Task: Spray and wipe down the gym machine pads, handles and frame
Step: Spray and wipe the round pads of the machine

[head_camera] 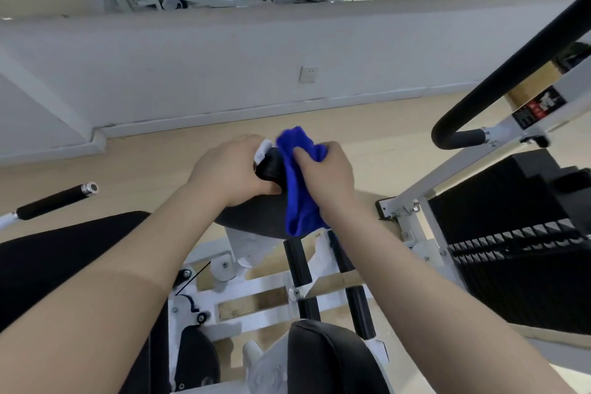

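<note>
Pale wood floor (134, 166) and a grey wall (224, 57) are seen behind a white-framed gym machine. Far left, a black handle (52, 201) is seen. At centre, a black pad (268, 169) is gripped by the left hand (230, 169). A blue cloth (300, 182) is pinched against that pad by the right hand (326, 173). Far right, a weight stack (511, 253) is seen.

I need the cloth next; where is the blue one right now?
Head view, centre: the blue cloth is gripped by the right hand, draped over the black pad.
</note>
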`<state>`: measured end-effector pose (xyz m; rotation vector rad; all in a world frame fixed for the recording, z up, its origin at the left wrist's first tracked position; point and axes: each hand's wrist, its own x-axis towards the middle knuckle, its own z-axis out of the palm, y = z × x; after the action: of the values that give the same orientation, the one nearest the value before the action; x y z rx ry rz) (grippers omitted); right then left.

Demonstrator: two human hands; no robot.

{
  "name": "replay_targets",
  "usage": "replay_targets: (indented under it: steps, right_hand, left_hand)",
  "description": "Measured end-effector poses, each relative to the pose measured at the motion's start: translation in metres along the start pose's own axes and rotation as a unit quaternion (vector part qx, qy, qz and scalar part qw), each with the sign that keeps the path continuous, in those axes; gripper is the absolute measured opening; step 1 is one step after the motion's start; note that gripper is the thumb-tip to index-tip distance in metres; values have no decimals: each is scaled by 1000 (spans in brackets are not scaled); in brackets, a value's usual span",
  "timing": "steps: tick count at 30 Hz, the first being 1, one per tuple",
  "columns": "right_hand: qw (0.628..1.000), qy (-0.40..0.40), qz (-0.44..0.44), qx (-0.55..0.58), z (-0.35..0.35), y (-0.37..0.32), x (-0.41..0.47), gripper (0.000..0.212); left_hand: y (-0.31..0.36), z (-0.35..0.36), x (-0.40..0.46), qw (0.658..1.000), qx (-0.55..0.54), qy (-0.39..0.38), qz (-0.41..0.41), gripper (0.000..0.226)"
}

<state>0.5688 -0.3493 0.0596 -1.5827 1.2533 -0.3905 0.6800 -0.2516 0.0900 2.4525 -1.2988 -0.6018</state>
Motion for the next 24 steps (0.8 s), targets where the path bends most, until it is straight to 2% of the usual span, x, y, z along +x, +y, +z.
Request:
replay_targets:
  steps: [2, 4, 6, 9, 10, 13, 15, 18, 20, 21, 23, 24]
  right_hand:
    - [979, -21, -118, -167, 17, -20, -19, 15]
    - [960, 4, -178, -217, 17, -17, -24, 16]
    - [964, 33, -149, -218, -1, 2, -14, 16]
    - [976, 52, -16, -211, -28, 29, -2, 9]
    - [979, 57, 1, -195, -28, 31, -2, 9]
    - [971, 91, -67, -209, -13, 17, -6, 14]
    - [958, 65, -134, -247, -9, 7, -5, 17]
    - [954, 9, -154, -257, -23, 7, -2, 19]
    - [956, -3, -152, -253, -34, 10, -10, 18]
    - [953, -16, -167, -253, -35, 9, -18, 16]
    - [929, -75, -241, -269, -26, 0, -29, 14]
    - [909, -105, -277, -293, -19, -8, -29, 15]
  left_hand:
    - [-2, 2, -1, 1000, 0, 2, 4, 14]
    - [-2, 0, -3, 1000, -8, 1, 8, 17]
    - [-3, -2, -4, 1000, -11, -5, 16, 28]
    - [-5, -5, 0, 999, -3, -21, 33, 42]
    - [-6, -5, 3, 999, -2, -24, 40, 42]
    - [-6, -6, 9, 997, 7, -30, 70, 40]
    - [-7, -7, 14, 996, 3, -39, 81, 39]
    - [-12, -9, 20, 993, -23, -54, 105, 41]
    - [-18, -4, 19, 988, -115, -13, 105, 33]
    - [-21, 1, 16, 976, -209, 26, 62, 35]
    - [-23, 10, 13, 905, -413, 87, -60, 39]
    - [-23, 15, 13, 870, -472, 96, -100, 38]
